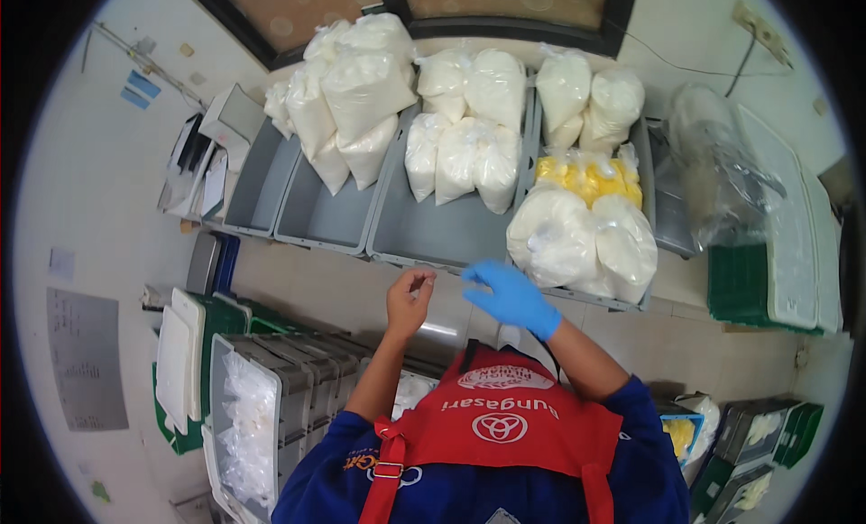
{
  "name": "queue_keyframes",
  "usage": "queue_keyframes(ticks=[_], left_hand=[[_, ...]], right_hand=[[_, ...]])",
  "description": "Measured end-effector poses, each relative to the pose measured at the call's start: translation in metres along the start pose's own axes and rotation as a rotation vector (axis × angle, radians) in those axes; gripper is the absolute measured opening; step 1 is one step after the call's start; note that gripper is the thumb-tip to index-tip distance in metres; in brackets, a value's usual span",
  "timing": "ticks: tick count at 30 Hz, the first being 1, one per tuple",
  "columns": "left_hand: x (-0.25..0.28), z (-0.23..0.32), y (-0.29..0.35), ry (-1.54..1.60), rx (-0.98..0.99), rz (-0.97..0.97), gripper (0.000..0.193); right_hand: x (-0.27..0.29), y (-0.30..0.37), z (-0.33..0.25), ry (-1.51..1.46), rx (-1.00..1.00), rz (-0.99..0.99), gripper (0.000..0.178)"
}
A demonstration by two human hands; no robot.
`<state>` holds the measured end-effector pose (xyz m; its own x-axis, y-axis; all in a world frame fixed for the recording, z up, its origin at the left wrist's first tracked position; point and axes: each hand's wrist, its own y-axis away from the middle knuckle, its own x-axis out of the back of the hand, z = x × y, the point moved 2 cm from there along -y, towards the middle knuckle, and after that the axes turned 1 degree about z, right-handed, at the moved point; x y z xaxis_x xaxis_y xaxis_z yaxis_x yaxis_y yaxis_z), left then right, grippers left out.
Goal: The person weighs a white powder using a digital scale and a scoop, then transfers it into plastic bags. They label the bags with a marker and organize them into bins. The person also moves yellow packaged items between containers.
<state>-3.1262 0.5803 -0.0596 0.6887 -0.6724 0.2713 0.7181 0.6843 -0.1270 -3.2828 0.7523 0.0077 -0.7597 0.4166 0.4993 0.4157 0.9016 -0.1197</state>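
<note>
My bare left hand (409, 300) is raised in front of the grey crates, its fingers loosely curled with a gap to the thumb and nothing visible in it. Close beside it, my right hand (507, 297) wears a blue glove, fingers stretched out and apart from the thumb, also without anything in it. Just beyond both hands is a grey crate (424, 234) with clear bags of white powder (465, 159) in its far part. Nearest the right hand, large white-filled bags (559, 235) fill the front of the right crate, with yellow-filled bags (591, 177) behind them.
Another grey crate (325, 219) at left holds a pile of white bags (365, 87). Stacked grey crates (293, 389) stand at lower left. Green crates with pale lids (803, 226) and crumpled clear plastic (722, 163) are on the right. A dark-framed window (505, 5) is behind.
</note>
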Motion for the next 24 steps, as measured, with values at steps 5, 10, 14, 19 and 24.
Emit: queue_keyframes(ticks=[5,10,14,19,24], left_hand=[[0.028,0.019,-0.012,-0.036,0.088,0.054,0.010],[0.103,0.022,-0.034,-0.113,0.171,0.207,0.011],[0.198,0.010,-0.086,-0.123,0.166,0.297,0.013],[0.342,-0.037,-0.114,-0.204,0.258,0.640,0.015],[0.431,-0.099,-0.170,-0.128,0.254,0.701,0.018]], right_hand=[[0.000,-0.112,-0.015,0.080,0.133,0.081,0.032],[-0.032,-0.201,0.016,-0.175,0.020,-0.388,0.034],[-0.046,-0.260,0.143,0.269,-0.211,0.115,0.037],[-0.095,-0.346,0.018,0.366,-0.261,-0.266,0.038],[-0.227,-0.506,-0.077,0.029,0.003,-0.317,0.041]])
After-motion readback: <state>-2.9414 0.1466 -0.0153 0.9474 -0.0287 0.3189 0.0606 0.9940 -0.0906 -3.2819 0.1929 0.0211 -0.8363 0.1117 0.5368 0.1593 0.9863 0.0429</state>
